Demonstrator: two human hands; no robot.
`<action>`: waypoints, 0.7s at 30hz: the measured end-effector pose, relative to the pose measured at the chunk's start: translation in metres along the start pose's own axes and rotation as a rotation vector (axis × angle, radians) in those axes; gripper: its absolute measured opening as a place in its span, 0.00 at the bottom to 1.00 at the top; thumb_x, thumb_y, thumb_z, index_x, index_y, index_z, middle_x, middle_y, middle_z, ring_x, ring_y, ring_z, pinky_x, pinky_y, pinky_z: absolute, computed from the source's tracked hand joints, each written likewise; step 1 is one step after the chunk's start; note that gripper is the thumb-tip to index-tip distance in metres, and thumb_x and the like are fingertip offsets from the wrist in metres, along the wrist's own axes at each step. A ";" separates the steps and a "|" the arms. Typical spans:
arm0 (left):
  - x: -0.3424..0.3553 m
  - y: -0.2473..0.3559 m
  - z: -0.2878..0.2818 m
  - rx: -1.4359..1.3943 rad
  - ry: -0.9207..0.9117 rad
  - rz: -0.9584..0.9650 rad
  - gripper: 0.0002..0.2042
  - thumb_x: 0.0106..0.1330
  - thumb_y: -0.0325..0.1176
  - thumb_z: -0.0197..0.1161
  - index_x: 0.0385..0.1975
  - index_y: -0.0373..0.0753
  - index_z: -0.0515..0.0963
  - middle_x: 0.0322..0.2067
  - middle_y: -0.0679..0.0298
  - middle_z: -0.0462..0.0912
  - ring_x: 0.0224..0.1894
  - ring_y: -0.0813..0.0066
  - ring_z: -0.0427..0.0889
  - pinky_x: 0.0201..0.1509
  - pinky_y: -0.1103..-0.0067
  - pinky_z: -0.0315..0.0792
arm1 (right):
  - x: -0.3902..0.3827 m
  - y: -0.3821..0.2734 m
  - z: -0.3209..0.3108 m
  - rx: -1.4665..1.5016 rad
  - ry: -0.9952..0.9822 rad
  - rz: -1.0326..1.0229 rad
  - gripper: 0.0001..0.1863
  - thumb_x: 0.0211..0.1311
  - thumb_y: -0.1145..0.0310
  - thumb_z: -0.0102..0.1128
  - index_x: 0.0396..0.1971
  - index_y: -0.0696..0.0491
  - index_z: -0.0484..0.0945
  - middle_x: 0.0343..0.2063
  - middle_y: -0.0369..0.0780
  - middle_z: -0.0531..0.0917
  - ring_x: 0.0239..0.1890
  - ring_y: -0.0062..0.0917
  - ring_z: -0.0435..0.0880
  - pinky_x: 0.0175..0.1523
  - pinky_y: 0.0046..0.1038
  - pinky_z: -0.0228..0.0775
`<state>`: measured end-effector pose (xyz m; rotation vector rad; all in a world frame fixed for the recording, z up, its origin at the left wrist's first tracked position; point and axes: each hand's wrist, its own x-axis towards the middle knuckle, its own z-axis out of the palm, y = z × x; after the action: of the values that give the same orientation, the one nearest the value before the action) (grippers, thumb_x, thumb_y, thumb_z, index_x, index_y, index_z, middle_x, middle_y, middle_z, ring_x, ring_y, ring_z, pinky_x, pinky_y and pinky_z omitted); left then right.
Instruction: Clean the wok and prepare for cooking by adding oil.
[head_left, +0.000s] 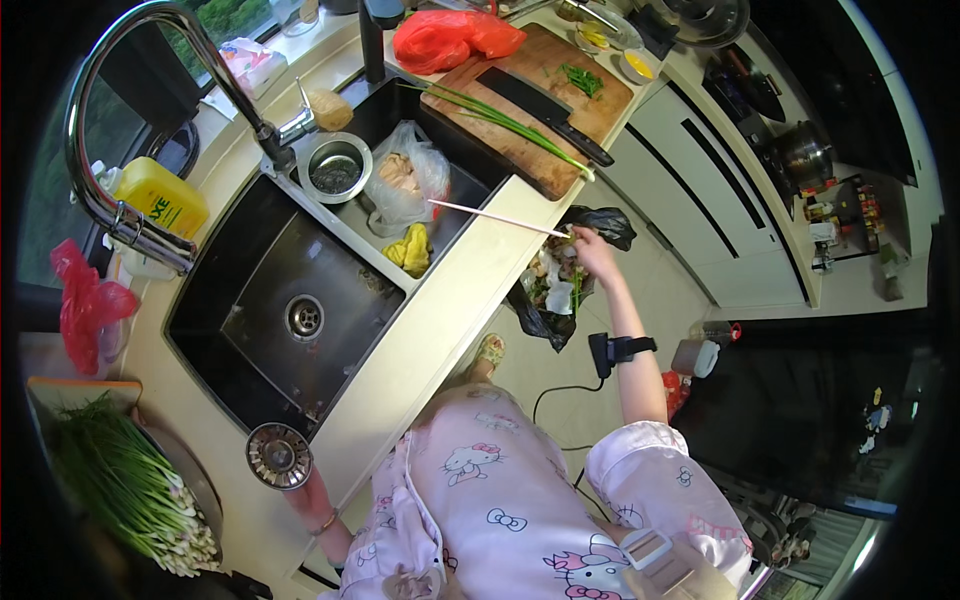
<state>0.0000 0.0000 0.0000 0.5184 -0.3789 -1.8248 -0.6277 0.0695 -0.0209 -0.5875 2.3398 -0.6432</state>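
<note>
My left hand (308, 492) holds a round metal drain strainer (280, 456) at the near edge of the black double sink (252, 250). My right hand (593, 255) grips a long pale chopstick (490, 214), pointing left toward the divided basin's far compartment. Below that hand an open black rubbish bag (546, 328) holds mixed scraps. The far compartment contains a steel pot (334, 165), a clear bag of pale food (400, 175) and a yellow cloth (408, 250). The near compartment has its drain (304, 318) showing.
A cutting board (460, 130) carries a cleaver (520, 99) and green onions (520, 130), beside a red bag (450, 40). A tall tap (165, 15) arches by a yellow bottle (160, 195). More green onions (130, 490) lie lower left. Cabinets (700, 210) and a stove stand right.
</note>
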 end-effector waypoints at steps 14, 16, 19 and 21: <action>-0.010 0.005 0.020 0.009 0.146 0.090 0.16 0.60 0.30 0.51 0.48 0.36 0.66 0.49 0.60 0.71 0.50 0.69 0.70 0.53 0.75 0.67 | 0.001 0.023 0.001 0.488 0.418 -0.048 0.09 0.55 0.69 0.51 0.31 0.57 0.77 0.23 0.40 0.81 0.21 0.22 0.79 0.27 0.22 0.71; -0.006 0.001 0.012 -0.046 0.092 0.074 0.16 0.61 0.30 0.50 0.49 0.36 0.66 0.49 0.60 0.70 0.51 0.68 0.69 0.55 0.74 0.65 | 0.002 0.026 -0.003 0.264 0.466 -0.116 0.09 0.54 0.68 0.52 0.29 0.58 0.78 0.22 0.41 0.81 0.21 0.22 0.79 0.28 0.23 0.70; -0.007 0.002 0.008 -0.099 -0.034 0.084 0.18 0.61 0.32 0.49 0.52 0.37 0.63 0.52 0.60 0.67 0.55 0.67 0.65 0.61 0.71 0.57 | -0.046 -0.041 0.001 -0.043 0.691 -0.222 0.11 0.53 0.66 0.55 0.28 0.60 0.79 0.20 0.41 0.80 0.22 0.20 0.78 0.30 0.25 0.69; -0.017 0.006 0.004 -0.107 0.104 0.096 0.18 0.61 0.31 0.49 0.52 0.38 0.63 0.52 0.60 0.67 0.54 0.67 0.66 0.58 0.71 0.61 | -0.066 -0.041 0.002 0.297 0.559 -0.305 0.11 0.58 0.68 0.52 0.32 0.60 0.77 0.24 0.38 0.80 0.22 0.18 0.78 0.28 0.19 0.68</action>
<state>0.0072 0.0145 0.0091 0.5105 -0.2304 -1.7077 -0.5704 0.0737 0.0313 -0.6982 2.5956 -1.4219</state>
